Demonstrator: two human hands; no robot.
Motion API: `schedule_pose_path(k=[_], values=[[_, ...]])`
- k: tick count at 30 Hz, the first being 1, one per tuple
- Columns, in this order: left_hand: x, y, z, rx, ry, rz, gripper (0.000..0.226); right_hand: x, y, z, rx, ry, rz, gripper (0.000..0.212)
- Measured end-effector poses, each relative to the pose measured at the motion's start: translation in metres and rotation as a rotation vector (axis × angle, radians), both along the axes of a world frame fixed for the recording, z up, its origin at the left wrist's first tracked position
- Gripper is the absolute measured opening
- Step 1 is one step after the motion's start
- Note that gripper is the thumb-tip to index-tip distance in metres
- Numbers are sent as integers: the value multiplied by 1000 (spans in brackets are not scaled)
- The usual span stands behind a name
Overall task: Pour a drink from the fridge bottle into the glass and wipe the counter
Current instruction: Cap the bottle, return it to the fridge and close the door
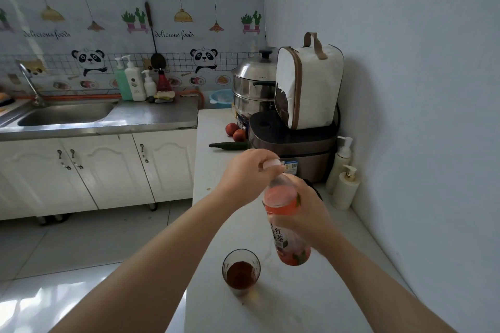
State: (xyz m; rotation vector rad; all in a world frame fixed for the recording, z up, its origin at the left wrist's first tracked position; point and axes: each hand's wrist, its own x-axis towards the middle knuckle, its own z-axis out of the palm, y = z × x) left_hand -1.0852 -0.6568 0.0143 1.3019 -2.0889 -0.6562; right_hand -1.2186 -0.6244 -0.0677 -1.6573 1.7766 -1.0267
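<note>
A plastic bottle [284,197] of reddish tea with a printed label is held upright just above the white counter [338,278]. My right hand [305,213] is wrapped around its middle. My left hand [249,173] grips the pale cap [272,163] at the top of the bottle. In front of the bottle, near the counter's left edge, stands a dark glass [240,269] with brown drink in its lower part.
Behind the bottle are a rice cooker [292,149] with a white bag on top, a steel steamer [254,86], two red fruits [235,131] and a cucumber [228,145]. Two pump bottles [343,178] stand by the right wall. A steel sink [67,113] lies far left.
</note>
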Motion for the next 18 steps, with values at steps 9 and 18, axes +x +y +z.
schedule_pose_path(k=[9,18], values=[[2,0,3,45,-6,-64,51,0,3,-5,22,-22,1,82],[4,-6,1,-33,-71,-64,29,0,3,-5,34,-24,13,84]])
